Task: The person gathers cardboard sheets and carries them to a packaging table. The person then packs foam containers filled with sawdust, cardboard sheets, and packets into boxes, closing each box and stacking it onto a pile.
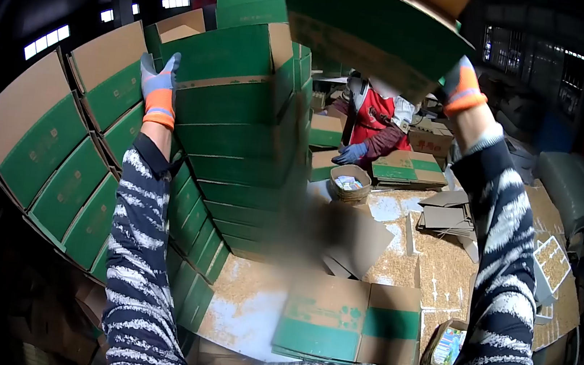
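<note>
A green and brown cardboard carton is raised at the top of the head view, tilted and cut off by the frame's edge. My right hand, in a grey and orange glove, grips its lower right corner; some fingers are hidden behind it. My left hand, gloved alike, is up at the left end of a green carton high on the stack. Its thumb and fingers are spread and stretched upward against the carton, not wrapped round anything.
More green cartons stand stacked at left. A co-worker in a red apron stands beyond. Flattened cartons lie on the work surface, near cardboard pieces, a basket of packets and another container.
</note>
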Tool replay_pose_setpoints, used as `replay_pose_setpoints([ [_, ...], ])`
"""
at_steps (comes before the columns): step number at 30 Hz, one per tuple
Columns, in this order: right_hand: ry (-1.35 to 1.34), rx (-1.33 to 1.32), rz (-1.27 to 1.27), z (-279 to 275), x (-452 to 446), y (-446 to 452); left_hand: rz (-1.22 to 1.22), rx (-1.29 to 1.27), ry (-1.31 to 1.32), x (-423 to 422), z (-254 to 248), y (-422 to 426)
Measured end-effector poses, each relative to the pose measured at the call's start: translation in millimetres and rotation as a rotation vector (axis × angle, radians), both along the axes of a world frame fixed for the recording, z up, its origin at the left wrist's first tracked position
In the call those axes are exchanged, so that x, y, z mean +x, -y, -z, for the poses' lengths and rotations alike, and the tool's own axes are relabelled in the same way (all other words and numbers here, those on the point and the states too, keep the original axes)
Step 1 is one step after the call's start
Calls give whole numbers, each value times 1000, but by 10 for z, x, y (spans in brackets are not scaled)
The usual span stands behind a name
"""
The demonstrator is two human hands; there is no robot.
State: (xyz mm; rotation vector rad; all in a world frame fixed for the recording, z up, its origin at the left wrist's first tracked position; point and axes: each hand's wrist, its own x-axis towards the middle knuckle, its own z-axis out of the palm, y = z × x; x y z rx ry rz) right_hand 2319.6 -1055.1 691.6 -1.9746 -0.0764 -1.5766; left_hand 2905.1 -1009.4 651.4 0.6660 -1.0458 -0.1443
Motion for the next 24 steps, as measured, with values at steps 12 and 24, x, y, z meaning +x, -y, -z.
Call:
replay_pose_setpoints([
  [12,-420,916,26,-286,2773,405,-220,379,204,400,340,617],
  [24,-1239,92,1039,4438,1147,-2123,244,412,1085,-2070,3819,-1293],
])
